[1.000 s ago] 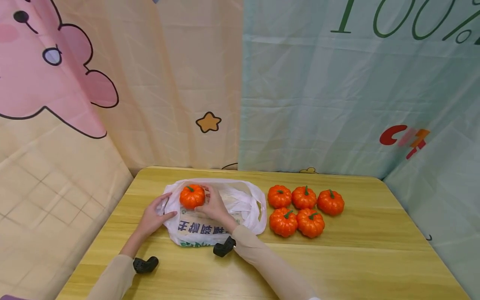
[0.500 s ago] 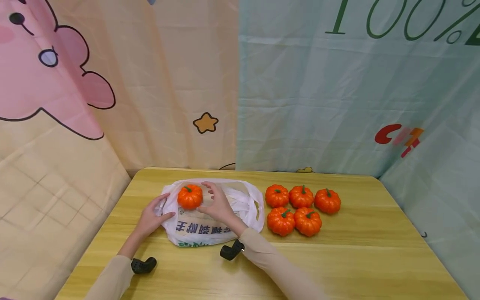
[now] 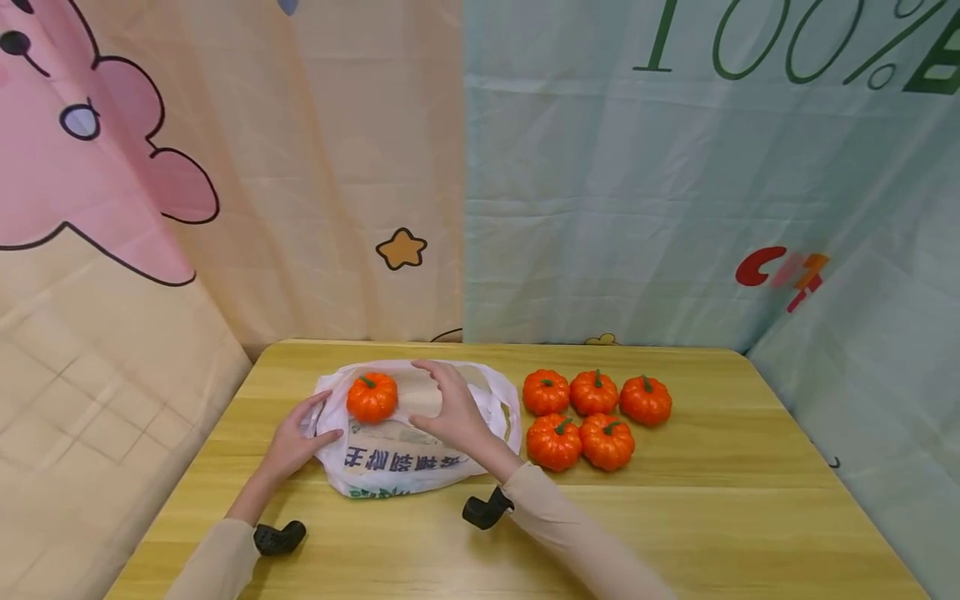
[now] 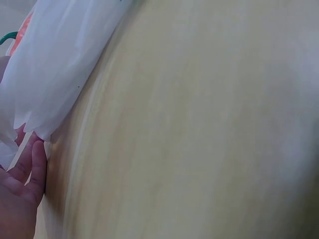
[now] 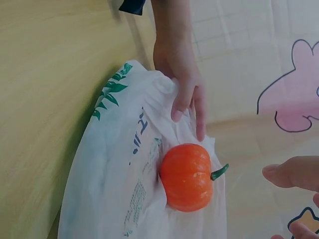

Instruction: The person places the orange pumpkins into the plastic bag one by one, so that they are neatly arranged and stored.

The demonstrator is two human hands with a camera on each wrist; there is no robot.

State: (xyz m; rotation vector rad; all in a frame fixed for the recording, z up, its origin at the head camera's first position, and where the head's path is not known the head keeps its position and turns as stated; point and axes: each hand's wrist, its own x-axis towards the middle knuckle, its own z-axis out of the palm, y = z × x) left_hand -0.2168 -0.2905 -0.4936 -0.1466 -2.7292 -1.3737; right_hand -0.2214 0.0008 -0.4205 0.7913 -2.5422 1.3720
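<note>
A white plastic bag (image 3: pixel 408 479) with dark print lies on the table, an orange pumpkin (image 3: pixel 372 397) with a green stem resting in its left part. My left hand (image 3: pixel 291 442) grips the bag's left edge, thumb and fingers spread around the plastic; the left wrist view has this hand (image 4: pixel 24 186) at the bag (image 4: pixel 55 74). Over the bag, to the right of the pumpkin, my right hand (image 3: pixel 465 421) is held with thumb and fingers apart and nothing between them. In the right wrist view the pumpkin (image 5: pixel 187 177) sits below my left hand (image 5: pixel 182 74), clear of my right fingers (image 5: pixel 294 173).
Several more orange pumpkins (image 3: pixel 594 392) stand in two rows on the wooden table (image 3: pixel 720 500), just right of the bag. Printed curtains (image 3: pixel 600 208) hang behind the table and at both sides.
My right hand has let go of the pumpkin and moved away to the right, its fingers spreading. The pumpkin stays in the bag, and my left hand keeps its place at the bag's edge.
</note>
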